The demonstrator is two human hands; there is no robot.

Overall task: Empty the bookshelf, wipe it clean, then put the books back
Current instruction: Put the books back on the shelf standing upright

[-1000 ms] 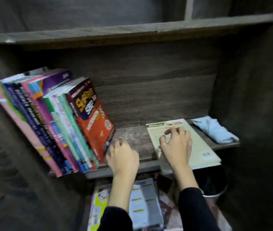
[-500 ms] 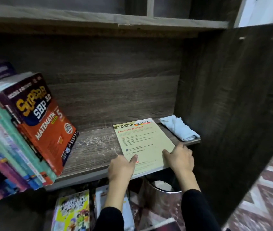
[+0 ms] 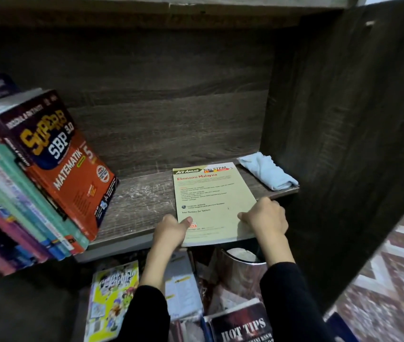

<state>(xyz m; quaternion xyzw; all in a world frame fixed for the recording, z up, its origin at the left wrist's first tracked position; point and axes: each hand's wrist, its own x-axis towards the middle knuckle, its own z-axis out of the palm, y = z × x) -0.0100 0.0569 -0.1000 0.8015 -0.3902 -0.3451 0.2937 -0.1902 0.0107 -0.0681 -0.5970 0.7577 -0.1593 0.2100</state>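
A pale yellow-green book [image 3: 212, 196] lies flat on the wooden shelf [image 3: 141, 201], its near edge overhanging the shelf front. My left hand [image 3: 171, 230] grips its near left corner, thumb on the cover. My right hand [image 3: 266, 217] grips its near right edge, thumb on top. A row of books leans at the left, with the red Matematik book [image 3: 62, 159] outermost. A folded light blue cloth [image 3: 267, 172] rests at the shelf's right end.
The dark side panel [image 3: 343, 144] closes the shelf on the right. Below the shelf lie several books, among them a yellow comic [image 3: 112, 299] and a dark "Hot Tips" book [image 3: 240, 324], plus a metal bin [image 3: 240, 265]. Patterned floor [image 3: 393, 280] shows at the right.
Both hands moved from lying on the shelf and book to holding the flat book's near corners. The view swung right and closer. Since half a second ago the hands have barely shifted.
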